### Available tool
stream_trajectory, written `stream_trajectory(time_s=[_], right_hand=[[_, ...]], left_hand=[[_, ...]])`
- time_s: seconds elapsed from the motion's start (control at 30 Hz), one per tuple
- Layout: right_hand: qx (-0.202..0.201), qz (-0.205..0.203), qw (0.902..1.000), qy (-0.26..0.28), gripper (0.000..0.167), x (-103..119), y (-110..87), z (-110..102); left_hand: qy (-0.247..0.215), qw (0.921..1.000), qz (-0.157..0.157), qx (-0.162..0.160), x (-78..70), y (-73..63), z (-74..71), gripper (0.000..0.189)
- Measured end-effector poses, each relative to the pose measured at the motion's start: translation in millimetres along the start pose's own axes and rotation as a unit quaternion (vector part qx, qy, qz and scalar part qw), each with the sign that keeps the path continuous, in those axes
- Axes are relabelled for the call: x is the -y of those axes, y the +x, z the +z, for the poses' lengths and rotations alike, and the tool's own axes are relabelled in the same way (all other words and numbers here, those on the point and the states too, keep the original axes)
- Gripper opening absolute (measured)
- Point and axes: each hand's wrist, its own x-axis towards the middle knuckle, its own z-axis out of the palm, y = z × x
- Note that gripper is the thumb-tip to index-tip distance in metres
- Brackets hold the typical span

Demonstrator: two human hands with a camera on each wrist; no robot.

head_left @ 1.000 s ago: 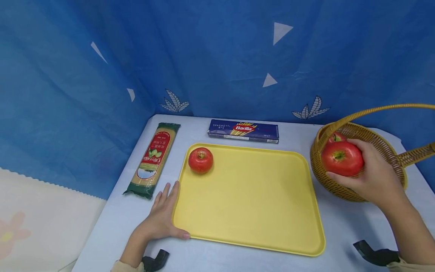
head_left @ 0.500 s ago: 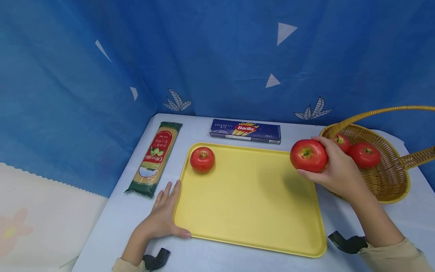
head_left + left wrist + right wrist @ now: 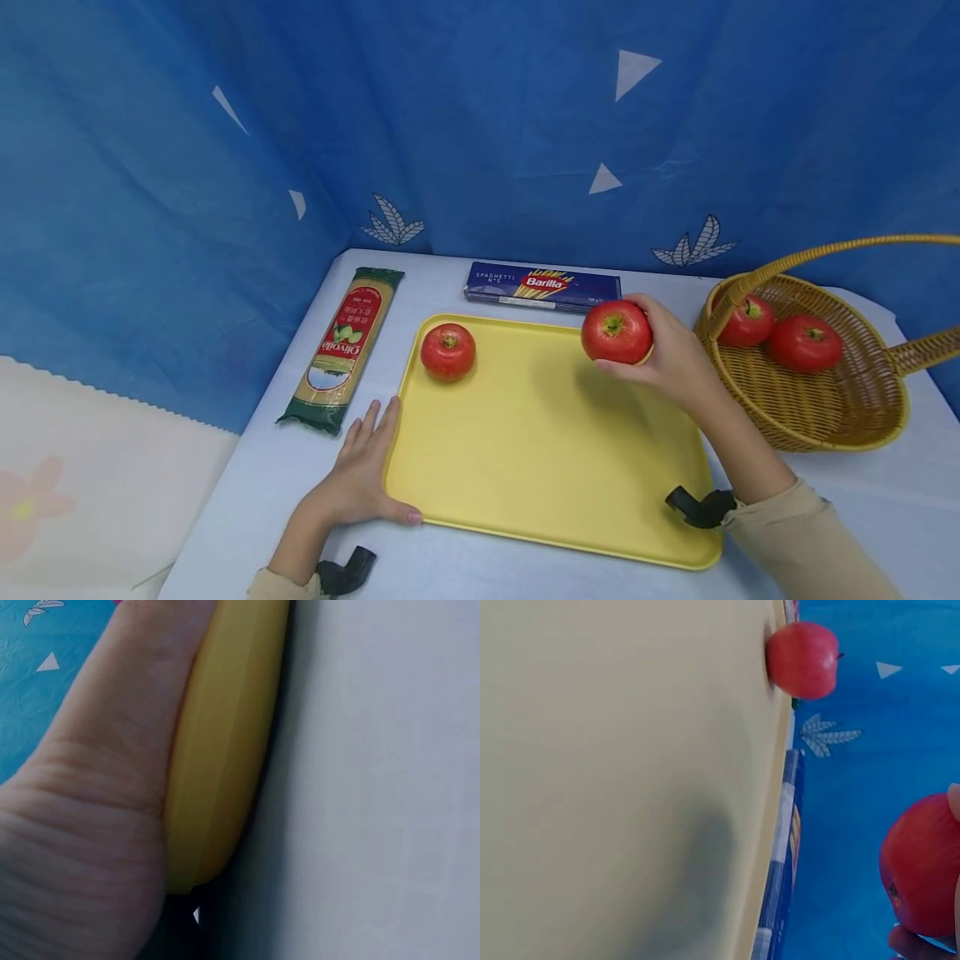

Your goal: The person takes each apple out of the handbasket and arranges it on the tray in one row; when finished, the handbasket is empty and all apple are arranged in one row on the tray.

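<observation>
My right hand [image 3: 671,358] grips a red apple [image 3: 617,331] above the back right part of a yellow tray [image 3: 540,450]. In the right wrist view that held apple [image 3: 922,866] shows at the right edge, clear of the tray, which carries a shadow. Another apple [image 3: 447,352] sits in the tray's back left corner. My left hand [image 3: 352,483] rests with spread, straight fingers against the tray's front left corner, thumb along the front rim. The left wrist view shows the tray's yellow edge [image 3: 225,735] close beside that hand.
A wicker basket [image 3: 810,417] with a tall handle stands at the right, holding two apples [image 3: 806,342]. Behind the tray lies a blue spaghetti box [image 3: 540,286]. A green-ended pasta packet [image 3: 345,346] lies to its left. Blue cloth [image 3: 480,125] hangs behind the table.
My right hand has lifted an apple out of the basket and carried it left over the tray. My left hand has stayed at the tray's corner.
</observation>
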Motion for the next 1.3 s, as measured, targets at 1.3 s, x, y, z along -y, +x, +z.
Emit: stream_trajectory(time_s=[1.3], right_hand=[[0.197,0.021,0.9785,0.055,0.09,45,43.0,110]], left_hand=[[-0.001,0.9999,-0.012,0.003,-1.7,-1.2,-0.4,0.158]])
